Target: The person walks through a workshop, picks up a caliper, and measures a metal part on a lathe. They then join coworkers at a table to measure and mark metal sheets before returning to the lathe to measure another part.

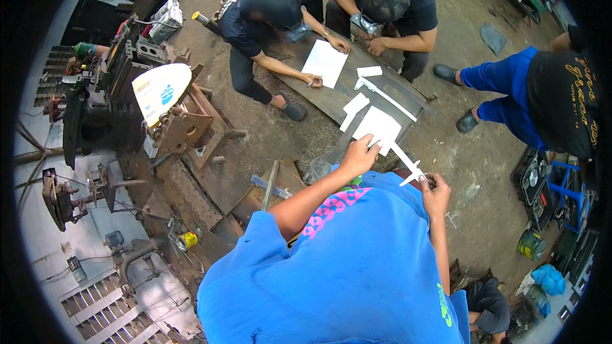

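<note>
- Counter: low and dark, ahead of the person; two co-workers crouch at its far side. Near end partly hidden behind the left hand.
- Far sheet: on the counter, between a co-worker's hands; any marks on it are too small to make out.
- Near sheet: on the counter, just beyond the left hand, whose fingers overlap its lower edge in view.
- Long caliper: flat on the counter, beyond the near sheet, apart from both hands.
- Caliper: between the hands, its long axis slanting from upper left, near the left fingertips, to lower right. Right hand is nearer, at the head. Scale unreadable.
- Right hand: thumb and fingertips grasp the caliper's head; contact partly hidden.
- Left hand: fingers half curled; cannot tell whether they pinch the caliper's tip, the near sheet or neither.
- Cards: small, white, on the counter beside the long caliper; thickness unclear.
</note>
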{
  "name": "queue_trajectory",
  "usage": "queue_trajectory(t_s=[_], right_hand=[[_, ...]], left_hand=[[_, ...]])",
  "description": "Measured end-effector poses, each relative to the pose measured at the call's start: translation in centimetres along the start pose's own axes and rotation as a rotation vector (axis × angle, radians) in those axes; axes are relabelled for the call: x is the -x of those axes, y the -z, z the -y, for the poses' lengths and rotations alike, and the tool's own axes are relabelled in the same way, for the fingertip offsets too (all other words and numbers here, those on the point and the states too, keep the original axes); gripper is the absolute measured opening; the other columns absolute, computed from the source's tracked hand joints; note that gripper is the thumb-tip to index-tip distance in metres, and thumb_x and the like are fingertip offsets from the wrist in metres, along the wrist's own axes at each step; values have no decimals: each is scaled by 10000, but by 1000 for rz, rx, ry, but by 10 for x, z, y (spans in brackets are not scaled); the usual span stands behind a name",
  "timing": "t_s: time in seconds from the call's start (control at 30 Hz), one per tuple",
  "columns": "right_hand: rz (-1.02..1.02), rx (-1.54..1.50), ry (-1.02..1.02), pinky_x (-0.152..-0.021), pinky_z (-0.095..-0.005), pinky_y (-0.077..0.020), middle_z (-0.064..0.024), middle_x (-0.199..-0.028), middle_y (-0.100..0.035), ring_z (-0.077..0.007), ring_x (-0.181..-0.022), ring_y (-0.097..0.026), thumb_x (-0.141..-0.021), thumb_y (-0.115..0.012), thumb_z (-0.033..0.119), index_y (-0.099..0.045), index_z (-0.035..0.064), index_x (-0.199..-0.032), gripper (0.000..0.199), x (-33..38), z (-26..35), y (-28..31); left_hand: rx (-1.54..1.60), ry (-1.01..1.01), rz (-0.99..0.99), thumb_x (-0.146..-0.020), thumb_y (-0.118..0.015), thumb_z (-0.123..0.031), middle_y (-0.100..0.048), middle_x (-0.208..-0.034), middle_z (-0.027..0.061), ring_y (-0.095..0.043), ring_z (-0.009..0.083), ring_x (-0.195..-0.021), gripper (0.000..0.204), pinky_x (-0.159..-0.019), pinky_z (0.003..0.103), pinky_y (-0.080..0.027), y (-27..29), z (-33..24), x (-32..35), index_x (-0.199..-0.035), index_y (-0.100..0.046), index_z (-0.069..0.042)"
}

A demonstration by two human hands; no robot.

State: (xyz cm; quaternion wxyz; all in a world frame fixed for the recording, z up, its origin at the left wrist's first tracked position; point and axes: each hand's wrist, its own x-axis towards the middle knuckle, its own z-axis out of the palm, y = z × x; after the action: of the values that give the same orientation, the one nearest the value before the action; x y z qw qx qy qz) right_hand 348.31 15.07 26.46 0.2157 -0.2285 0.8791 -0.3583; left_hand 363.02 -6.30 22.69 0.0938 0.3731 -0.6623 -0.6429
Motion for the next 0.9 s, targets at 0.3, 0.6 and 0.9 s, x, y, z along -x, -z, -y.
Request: queue_trajectory(t_s=[0.3,0.6,0.9], right_hand=[[79,26,94,-725,-373,-527,-201,-840,-709,-275,-776,-703,-821,-724,183,-700,-14,-958,242,-22,25,-7],[239,32,70,-747,-379,-536,-192,-848,-712,-283,-789,-703,-779,-777,184,-706,4,-988,284,-30,42,-10],[346,152,163,-761,-408,-531,-218,-881,-700,-346,-832,-692,-735,-797,158,-701,3,-983,308,-40,45,-4]], left_hand=[[139,31,-100,-1014,-490,-188,-561,-646,28,-535,93,-570,217,-531,267,-426,21,-6,12,-939,-585,-8],[261,-7,-254,-984,-547,-175,-576,-615,40,-553,100,-550,214,-512,274,-436,32,0,28,-859,-578,-4],[379,51,-287,-1005,-510,-155,-587,-663,23,-538,80,-570,208,-527,240,-432,53,-9,30,-921,-617,3]])
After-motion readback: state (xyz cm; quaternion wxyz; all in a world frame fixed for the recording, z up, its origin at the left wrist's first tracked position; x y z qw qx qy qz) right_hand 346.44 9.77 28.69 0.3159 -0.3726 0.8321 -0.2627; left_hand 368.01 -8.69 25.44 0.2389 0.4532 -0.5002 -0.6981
